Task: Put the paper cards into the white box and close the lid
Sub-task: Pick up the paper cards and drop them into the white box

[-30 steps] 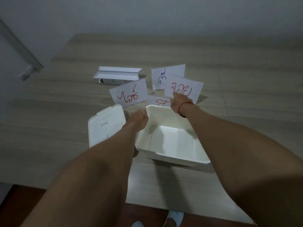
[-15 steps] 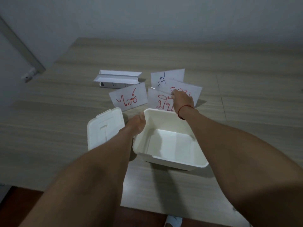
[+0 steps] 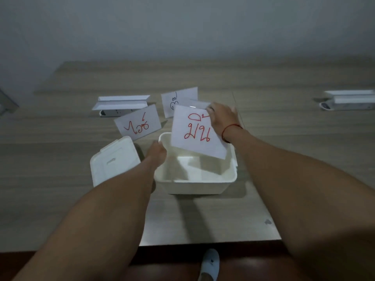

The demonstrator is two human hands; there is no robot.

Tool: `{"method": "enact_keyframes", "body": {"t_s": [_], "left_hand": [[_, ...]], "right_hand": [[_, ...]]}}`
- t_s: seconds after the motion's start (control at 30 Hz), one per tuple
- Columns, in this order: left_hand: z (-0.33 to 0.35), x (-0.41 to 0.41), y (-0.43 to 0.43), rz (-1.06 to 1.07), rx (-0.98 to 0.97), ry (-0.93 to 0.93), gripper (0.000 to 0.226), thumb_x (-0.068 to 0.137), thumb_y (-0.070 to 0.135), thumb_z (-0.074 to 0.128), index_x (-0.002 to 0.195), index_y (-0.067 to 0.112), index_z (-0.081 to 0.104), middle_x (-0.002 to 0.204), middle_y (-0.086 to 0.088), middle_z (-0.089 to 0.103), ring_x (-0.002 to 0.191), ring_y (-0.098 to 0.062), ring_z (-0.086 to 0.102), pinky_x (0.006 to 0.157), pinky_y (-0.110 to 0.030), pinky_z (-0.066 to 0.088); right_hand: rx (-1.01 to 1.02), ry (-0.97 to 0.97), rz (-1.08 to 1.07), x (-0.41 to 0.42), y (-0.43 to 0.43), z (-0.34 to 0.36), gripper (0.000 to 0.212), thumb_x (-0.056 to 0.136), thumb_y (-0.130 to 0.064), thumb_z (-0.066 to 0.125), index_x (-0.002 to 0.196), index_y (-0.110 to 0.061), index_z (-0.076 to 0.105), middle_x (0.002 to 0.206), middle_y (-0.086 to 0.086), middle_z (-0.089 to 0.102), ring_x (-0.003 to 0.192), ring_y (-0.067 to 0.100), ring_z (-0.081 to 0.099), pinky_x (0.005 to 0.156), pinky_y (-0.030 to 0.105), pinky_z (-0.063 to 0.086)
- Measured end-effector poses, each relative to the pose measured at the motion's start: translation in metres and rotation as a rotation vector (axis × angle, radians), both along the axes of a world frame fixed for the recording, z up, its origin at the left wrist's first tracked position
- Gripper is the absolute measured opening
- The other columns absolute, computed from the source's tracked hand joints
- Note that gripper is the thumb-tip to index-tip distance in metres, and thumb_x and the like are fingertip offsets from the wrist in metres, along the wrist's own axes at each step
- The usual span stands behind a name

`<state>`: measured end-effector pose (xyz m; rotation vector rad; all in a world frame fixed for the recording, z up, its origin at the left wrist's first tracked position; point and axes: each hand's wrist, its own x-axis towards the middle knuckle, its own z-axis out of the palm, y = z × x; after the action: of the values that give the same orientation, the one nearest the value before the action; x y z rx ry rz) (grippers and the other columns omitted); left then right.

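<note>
A: Cards [image 3: 199, 132] first, from the head camera, the only view we have. The right hand [image 3: 222, 118] holds a small stack tilted above the far rim of the white box [image 3: 194, 179], red writing facing the camera. Fingers pinch the stack's far right corner; at least two sheets seem to be in the grip, though I can't count them.

B: And the other hand?

A: The left hand [image 3: 156, 157] rests on the box's left wall near the far left corner. Its fingers curl over the rim, I think, but they are mostly hidden behind the wrist, so I cannot tell how they sit.

B: How far along is it?

A: Early, I'd judge. The box looks empty inside. The lid [image 3: 114, 159] lies flat on the table [image 3: 263, 169] just left of the box. Two cards remain out toward the table's middle: one with red writing [image 3: 138, 122] beyond the lid, one with dark writing [image 3: 178, 98] behind the held stack.

B: So what's left?

A: Lower this stack in, fetch those two, then fit the lid.
</note>
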<state>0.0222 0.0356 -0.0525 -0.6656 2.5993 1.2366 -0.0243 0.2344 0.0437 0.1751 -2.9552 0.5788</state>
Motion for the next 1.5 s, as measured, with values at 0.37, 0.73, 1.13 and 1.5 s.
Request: {"method": "enact_keyframes", "body": {"t_s": [0.37,0.73,1.13,1.5], "left_hand": [[-0.005,0.002,0.004,-0.005,-0.033,0.037,0.048,0.103,0.029,0.023,0.129,0.0,0.051,0.127,-0.023,0.057,0.117,-0.038,0.054,0.097,-0.041,0.044],[-0.012,-0.021,-0.003,0.048,-0.073,0.061,0.045,0.104,0.028,0.024,0.125,0.002,0.053,0.121,-0.02,0.06,0.109,-0.033,0.057,0.088,-0.035,0.043],[-0.009,-0.079,-0.017,0.115,-0.156,0.09,0.043,0.103,0.026,0.023,0.117,0.0,0.055,0.114,-0.022,0.061,0.092,-0.028,0.053,0.081,-0.036,0.044],[0.018,-0.125,-0.072,0.25,-0.522,0.207,0.036,0.1,0.028,0.041,0.114,0.001,0.06,0.124,-0.02,0.052,0.117,-0.034,0.05,0.097,-0.043,0.046]], "right_hand": [[-0.035,-1.056,0.19,0.06,-0.007,-0.047,0.028,0.096,-0.012,0.047,0.115,-0.001,0.065,0.055,-0.01,0.071,0.066,0.013,0.063,0.058,0.015,0.048],[0.101,-0.284,-0.124,0.015,0.013,-0.046,0.03,0.093,-0.024,0.055,0.122,-0.015,0.058,0.133,0.009,0.054,0.125,0.028,0.048,0.101,0.037,0.039],[-0.009,-0.344,-0.091,-0.053,0.008,-0.083,0.056,0.092,0.01,0.031,0.145,-0.008,0.031,0.159,0.002,0.023,0.136,0.03,0.04,0.111,0.042,0.036],[-0.017,-0.257,-0.341,-0.09,-0.015,-0.085,0.036,0.095,0.002,0.039,0.129,-0.007,0.047,0.128,0.017,0.057,0.115,0.035,0.059,0.089,0.042,0.049]]}}
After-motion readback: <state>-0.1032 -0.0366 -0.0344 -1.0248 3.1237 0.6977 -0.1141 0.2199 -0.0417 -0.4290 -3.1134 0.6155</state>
